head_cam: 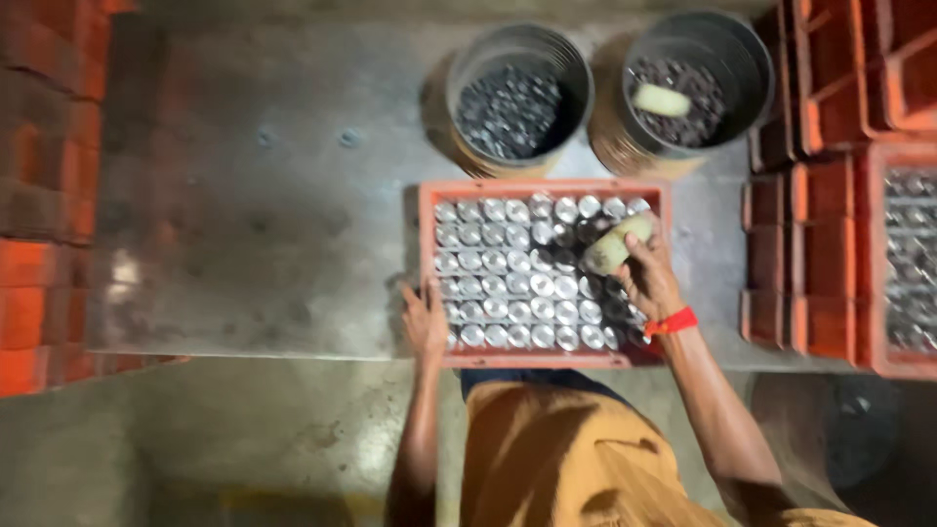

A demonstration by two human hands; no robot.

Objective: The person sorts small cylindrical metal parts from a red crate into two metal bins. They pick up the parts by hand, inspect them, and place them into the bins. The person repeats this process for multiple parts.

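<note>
Your right hand point(646, 278) is clamped on a pale cylindrical block point(617, 244) over the orange plastic crate point(543, 187) of shiny metal cups point(508, 283); your left hand point(425, 320) grips the crate's left edge.

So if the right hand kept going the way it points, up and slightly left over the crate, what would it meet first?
Probably the crate's far wall; the right hand holds a pale cylinder over the shiny pieces. Beyond stands the left bucket. Height is unclear.

Orange crate point(543, 186) of silvery cups point(508, 283) — pale yellowish scoop point(617, 243), red wristband point(672, 321), grey metal table point(254, 244).
</note>
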